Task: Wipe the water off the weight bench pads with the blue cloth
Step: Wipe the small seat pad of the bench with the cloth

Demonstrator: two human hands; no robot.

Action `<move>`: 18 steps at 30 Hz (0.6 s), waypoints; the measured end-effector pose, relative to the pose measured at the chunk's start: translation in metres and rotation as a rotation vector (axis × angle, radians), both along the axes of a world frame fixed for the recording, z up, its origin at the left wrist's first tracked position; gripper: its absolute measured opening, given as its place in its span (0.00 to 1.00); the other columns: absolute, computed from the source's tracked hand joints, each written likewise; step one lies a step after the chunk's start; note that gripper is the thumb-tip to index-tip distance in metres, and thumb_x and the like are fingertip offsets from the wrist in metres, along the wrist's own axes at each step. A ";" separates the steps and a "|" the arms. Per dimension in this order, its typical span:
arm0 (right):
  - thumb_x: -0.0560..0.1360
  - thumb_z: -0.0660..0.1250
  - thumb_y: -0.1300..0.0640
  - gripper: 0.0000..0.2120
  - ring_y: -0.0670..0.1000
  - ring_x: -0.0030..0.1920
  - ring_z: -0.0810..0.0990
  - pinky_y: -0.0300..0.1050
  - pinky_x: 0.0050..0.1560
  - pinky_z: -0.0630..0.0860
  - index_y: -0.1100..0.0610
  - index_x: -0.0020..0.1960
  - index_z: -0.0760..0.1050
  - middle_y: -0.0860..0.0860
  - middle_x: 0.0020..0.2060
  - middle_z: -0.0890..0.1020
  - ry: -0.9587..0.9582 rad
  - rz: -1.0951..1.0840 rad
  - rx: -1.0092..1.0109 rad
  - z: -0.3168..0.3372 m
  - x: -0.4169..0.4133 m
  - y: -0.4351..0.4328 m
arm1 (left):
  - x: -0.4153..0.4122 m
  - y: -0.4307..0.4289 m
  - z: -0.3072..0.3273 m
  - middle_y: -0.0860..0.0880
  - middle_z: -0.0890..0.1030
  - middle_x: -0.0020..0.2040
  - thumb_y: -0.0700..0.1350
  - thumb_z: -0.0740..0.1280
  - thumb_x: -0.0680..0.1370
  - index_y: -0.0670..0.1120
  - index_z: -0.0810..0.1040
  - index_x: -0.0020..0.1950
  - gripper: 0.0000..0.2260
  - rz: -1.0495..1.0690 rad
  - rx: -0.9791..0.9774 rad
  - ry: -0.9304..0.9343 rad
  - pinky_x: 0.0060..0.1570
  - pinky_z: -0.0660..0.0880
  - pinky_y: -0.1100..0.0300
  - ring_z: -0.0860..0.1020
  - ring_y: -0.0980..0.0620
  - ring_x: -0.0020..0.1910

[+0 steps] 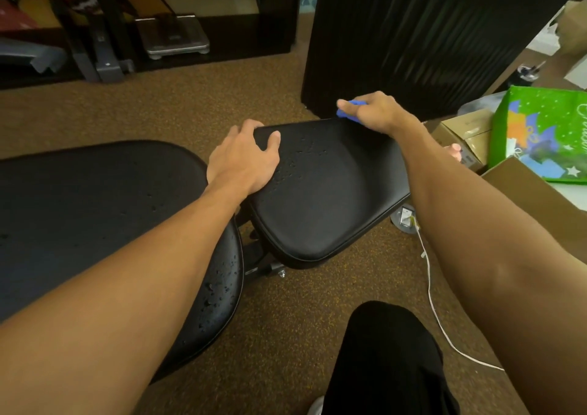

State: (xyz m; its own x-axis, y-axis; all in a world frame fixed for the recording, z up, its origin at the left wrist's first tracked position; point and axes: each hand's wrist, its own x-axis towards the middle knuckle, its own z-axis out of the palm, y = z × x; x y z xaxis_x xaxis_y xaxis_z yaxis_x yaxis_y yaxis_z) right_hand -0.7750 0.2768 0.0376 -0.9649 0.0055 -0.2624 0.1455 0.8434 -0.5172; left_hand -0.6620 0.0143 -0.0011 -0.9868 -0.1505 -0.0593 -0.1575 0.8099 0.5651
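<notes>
While my left hand (244,157) is gripping the far left corner of the seat pad (327,198), my right hand (378,112) is clutching the blue cloth (349,109) at its far right corner | water drops (295,163) are beading on the pad beside my left hand | brown carpet (286,319) is lying under the pad, a green bag (540,135) sitting right of it

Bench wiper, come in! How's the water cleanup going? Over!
Left hand grips seat pad at far corner. Right hand holds blue cloth on the far edge. Droplets on seat pad and back pad. Nothing in the way.
</notes>
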 end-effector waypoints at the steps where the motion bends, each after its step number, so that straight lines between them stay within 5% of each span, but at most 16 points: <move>1: 0.77 0.63 0.28 0.23 0.52 0.58 0.77 0.50 0.56 0.69 0.43 0.56 0.83 0.48 0.57 0.80 -0.003 0.048 0.006 -0.002 -0.004 -0.005 | 0.000 0.000 0.001 0.47 0.75 0.73 0.67 0.55 0.86 0.57 0.70 0.77 0.24 0.000 -0.001 -0.001 0.68 0.70 0.44 0.76 0.40 0.70; 4: 0.74 0.65 0.25 0.23 0.50 0.53 0.79 0.48 0.52 0.70 0.44 0.50 0.83 0.49 0.53 0.82 0.005 0.059 -0.001 -0.001 -0.008 0.001 | 0.001 0.000 0.001 0.47 0.75 0.73 0.66 0.55 0.86 0.57 0.70 0.78 0.24 -0.004 -0.007 -0.002 0.67 0.70 0.45 0.76 0.40 0.70; 8: 0.62 0.67 0.17 0.41 0.53 0.57 0.80 0.52 0.62 0.75 0.43 0.63 0.84 0.51 0.60 0.83 -0.047 -0.156 -0.052 -0.006 -0.009 0.038 | 0.002 0.000 0.002 0.47 0.75 0.72 0.66 0.56 0.86 0.57 0.70 0.77 0.24 -0.004 -0.005 0.001 0.65 0.70 0.47 0.76 0.41 0.69; 11: 0.73 0.67 0.26 0.36 0.58 0.64 0.76 0.55 0.64 0.72 0.47 0.73 0.77 0.54 0.67 0.78 -0.034 -0.166 -0.008 -0.008 -0.012 0.027 | 0.001 0.000 0.001 0.47 0.75 0.72 0.66 0.55 0.86 0.56 0.70 0.77 0.24 -0.005 -0.007 -0.001 0.64 0.70 0.47 0.76 0.41 0.69; 18: 0.77 0.64 0.29 0.31 0.58 0.62 0.80 0.51 0.57 0.74 0.50 0.67 0.81 0.55 0.61 0.82 0.066 0.166 0.226 0.000 -0.003 -0.058 | 0.001 -0.002 0.000 0.47 0.75 0.74 0.67 0.56 0.85 0.56 0.69 0.79 0.25 -0.006 0.007 -0.005 0.66 0.70 0.46 0.76 0.41 0.70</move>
State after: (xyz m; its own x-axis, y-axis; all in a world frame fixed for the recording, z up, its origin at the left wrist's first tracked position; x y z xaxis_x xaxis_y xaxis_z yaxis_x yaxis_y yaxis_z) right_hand -0.7780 0.2190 0.0380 -0.9725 -0.1029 -0.2091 -0.0321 0.9479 -0.3170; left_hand -0.6608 0.0126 -0.0006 -0.9874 -0.1445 -0.0648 -0.1555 0.8068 0.5700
